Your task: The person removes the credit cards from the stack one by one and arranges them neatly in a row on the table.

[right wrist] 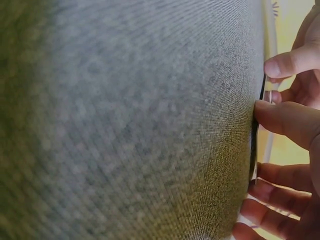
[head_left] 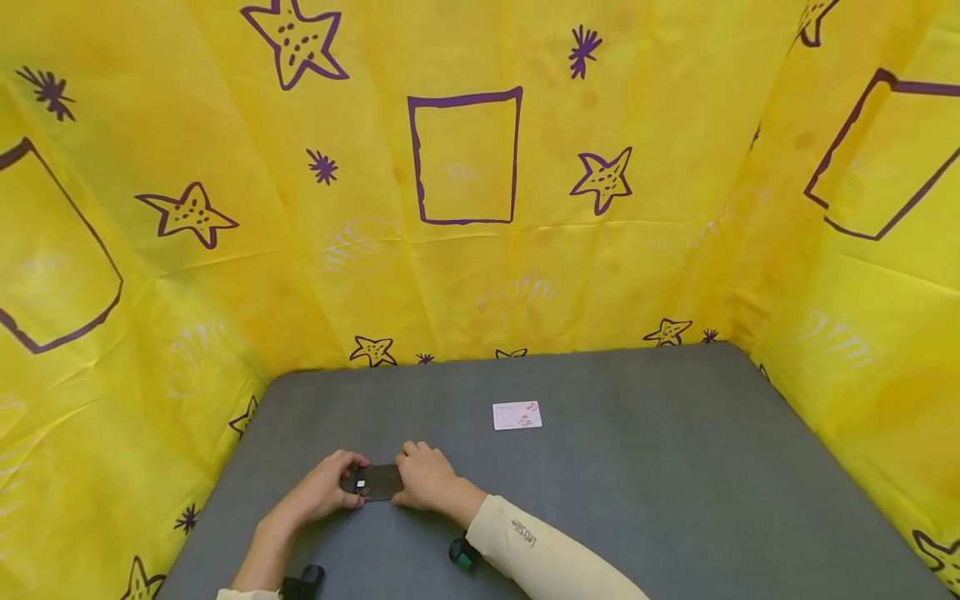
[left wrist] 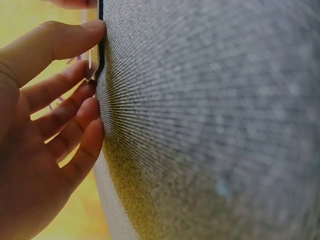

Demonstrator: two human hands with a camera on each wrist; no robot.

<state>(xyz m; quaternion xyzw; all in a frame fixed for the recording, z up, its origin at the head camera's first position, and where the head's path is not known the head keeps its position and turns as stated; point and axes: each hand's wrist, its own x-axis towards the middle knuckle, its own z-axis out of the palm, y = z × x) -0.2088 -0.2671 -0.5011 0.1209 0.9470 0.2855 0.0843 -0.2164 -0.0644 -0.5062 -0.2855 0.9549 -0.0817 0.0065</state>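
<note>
A thin dark card [head_left: 383, 482] with a small white square lies low on the grey tabletop, left of the middle. My left hand [head_left: 327, 485] holds its left end, thumb on the near edge and fingers at the far edge. At the right end, my right hand [head_left: 427, 478] grips it in the same way and covers that end. Seen edge-on in the left wrist view, the card [left wrist: 101, 50] sits close to the cloth surface, beside the left thumb. The right wrist view shows the right thumb [right wrist: 285, 120] against its edge.
A white card [head_left: 517, 415] with reddish print lies flat farther back, right of both hands. Yellow cloth walls [head_left: 465, 275] with purple star drawings enclose the grey tabletop [head_left: 637, 467] at the back and both sides.
</note>
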